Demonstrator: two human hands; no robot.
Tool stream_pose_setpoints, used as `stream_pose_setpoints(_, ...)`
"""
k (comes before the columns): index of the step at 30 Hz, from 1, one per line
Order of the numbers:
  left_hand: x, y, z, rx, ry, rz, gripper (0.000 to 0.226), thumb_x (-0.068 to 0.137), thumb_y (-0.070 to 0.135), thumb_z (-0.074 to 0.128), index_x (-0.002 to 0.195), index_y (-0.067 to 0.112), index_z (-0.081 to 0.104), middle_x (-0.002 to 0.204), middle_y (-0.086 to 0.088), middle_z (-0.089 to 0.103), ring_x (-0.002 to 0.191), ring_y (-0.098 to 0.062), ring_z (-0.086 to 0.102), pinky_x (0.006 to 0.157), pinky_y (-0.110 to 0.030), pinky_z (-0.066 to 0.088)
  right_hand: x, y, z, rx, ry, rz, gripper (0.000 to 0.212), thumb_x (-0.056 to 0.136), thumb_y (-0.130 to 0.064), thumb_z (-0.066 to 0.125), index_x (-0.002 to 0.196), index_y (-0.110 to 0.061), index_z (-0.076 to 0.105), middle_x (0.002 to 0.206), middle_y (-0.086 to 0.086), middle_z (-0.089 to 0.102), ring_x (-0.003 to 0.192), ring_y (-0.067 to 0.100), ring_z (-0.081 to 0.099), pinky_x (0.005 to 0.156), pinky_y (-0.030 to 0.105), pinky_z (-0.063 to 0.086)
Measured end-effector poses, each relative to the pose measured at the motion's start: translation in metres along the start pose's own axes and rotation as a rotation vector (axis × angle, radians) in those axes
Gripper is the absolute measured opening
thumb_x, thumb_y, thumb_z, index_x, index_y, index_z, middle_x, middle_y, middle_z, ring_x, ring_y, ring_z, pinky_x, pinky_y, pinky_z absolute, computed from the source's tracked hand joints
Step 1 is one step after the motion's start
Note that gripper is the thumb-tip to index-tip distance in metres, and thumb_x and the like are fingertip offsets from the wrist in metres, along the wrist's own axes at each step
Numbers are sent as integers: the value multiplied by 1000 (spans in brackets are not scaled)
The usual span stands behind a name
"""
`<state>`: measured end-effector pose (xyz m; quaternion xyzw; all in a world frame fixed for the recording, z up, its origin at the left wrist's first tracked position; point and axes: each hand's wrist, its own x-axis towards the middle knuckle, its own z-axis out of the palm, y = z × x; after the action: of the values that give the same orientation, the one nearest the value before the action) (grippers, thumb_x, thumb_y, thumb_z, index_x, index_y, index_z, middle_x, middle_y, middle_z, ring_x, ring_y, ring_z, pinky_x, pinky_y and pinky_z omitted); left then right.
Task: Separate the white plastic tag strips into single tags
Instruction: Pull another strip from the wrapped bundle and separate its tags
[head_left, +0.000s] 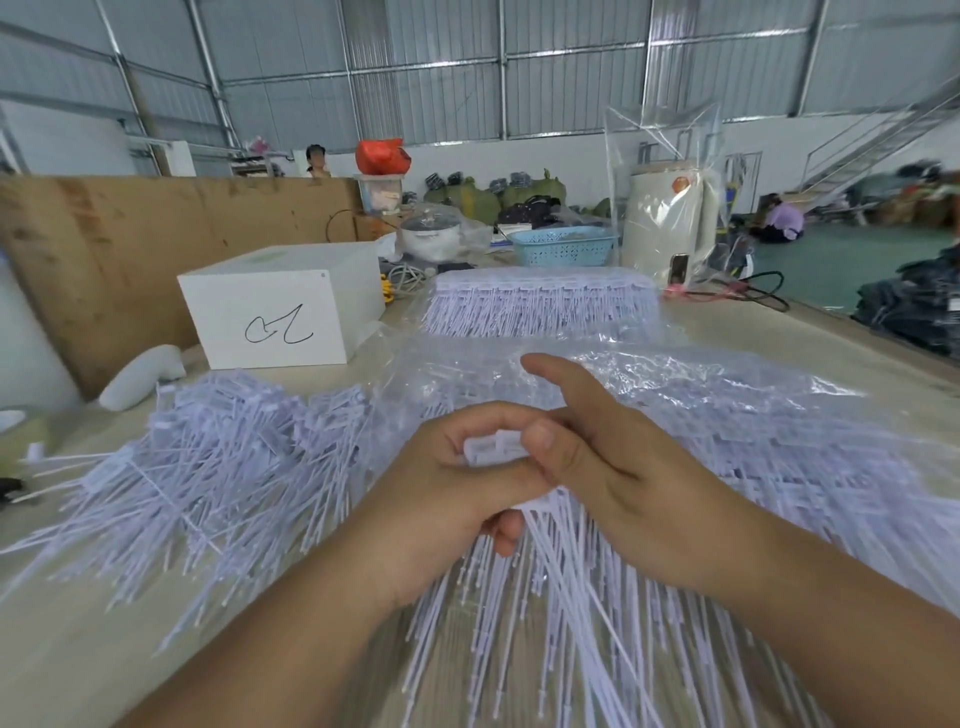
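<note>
A: Which step is in hand?

B: A tag strip (493, 448) is held up between both hands over the table (727, 332). The left hand (457, 483) is curled round its head end, and the right hand (587, 452) pinches the same bar with thumb and fingers, the index finger left stretched out. Both grips are closed on the strip; nothing else is held. The thin tails hang down and fan out toward the viewer.

A: So a tag is being broken off?

B: That is judged likely: the hands meet at the strip's bar, where single tags would be snapped or twisted free. Whether one is already loose cannot be told, as the joint is hidden by the fingers.

A: Where is the rest of the stock?

B: A loose heap of tags (218, 447) lies to the left, seemingly already parted. More strips are seen in a clear plastic bag (701, 405) behind the hands, and a neat row of strips (540, 306) farther back, near a white box (275, 312).

A: What is called for next?

B: A short twist at the bar, with one tag held firm, then the freed tag dropped on the left heap
</note>
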<state>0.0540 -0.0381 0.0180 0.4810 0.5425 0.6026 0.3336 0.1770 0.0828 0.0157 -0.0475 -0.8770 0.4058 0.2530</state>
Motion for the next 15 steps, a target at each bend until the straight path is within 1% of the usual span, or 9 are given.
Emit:
stream_pose_setpoints(2,0,1,0,-1,17,26,18,73,23,73,91,23,76,68,1,66,44,-11,48,45,-22,43,-1,-3,0,-22,-34,14,65,85,-79,28,142,-48,32,92,-9,67,86,1,65,79,14,46)
stream_pose_setpoints(3,1,1,-1,-18,39,40,17,73,22,72,89,23,76,64,1,64,43,-10,48,44,-22,42,-1,-5,-2,-57,-56,31,56,87,-77,28,133,-49,42,85,-8,65,76,1,63,74,18,47)
stream_pose_setpoints(4,1,2,-3,-40,74,48,17,71,22,73,88,23,76,64,-1,63,43,-9,47,43,-21,41,-1,-6,-5,-104,-76,54,54,89,-75,29,122,-40,52,78,-4,63,67,5,61,69,27,50)
stream_pose_setpoints(5,2,2,-5,-54,112,52,17,70,21,74,86,23,77,65,-3,63,42,-10,46,43,-21,40,0,-7,-8,-155,-94,79,57,89,-73,31,108,-28,60,74,1,63,65,14,61,67,35,50)
stream_pose_setpoints(6,2,3,-7,-57,146,56,16,69,19,73,85,23,77,65,-5,62,42,-10,46,42,-21,40,0,-7,-11,-190,-107,106,60,87,-71,33,94,-20,62,71,4,63,64,19,61,65,38,51)
stream_pose_setpoints(8,3,3,-8,-51,181,65,16,69,14,76,83,23,77,64,-5,62,43,-11,46,41,-22,39,0,-6,-15,-170,-103,139,60,83,-66,40,77,-10,61,64,6,60,55,19,55,59,35,47)
stream_pose_setpoints(10,4,4,-5,-71,205,74,19,66,12,80,82,23,77,62,-3,61,43,-11,46,41,-22,40,1,-7,-15,-111,-44,123,56,83,-58,47,70,-5,56,52,2,45,45,11,42,48,27,36)
stream_pose_setpoints(12,4,6,-1,-134,244,95,20,65,13,78,82,23,78,60,-1,60,43,-11,46,41,-21,40,3,-9,-12,-115,62,78,50,89,-51,51,61,-9,49,47,-7,37,41,5,33,44,20,28)
stream_pose_setpoints(15,5,10,4,-276,295,105,18,67,15,69,82,21,77,56,-4,57,40,-12,46,41,-20,41,5,-14,-1,-146,260,16,47,94,-43,51,57,-16,42,46,-8,37,43,8,34,45,23,26)
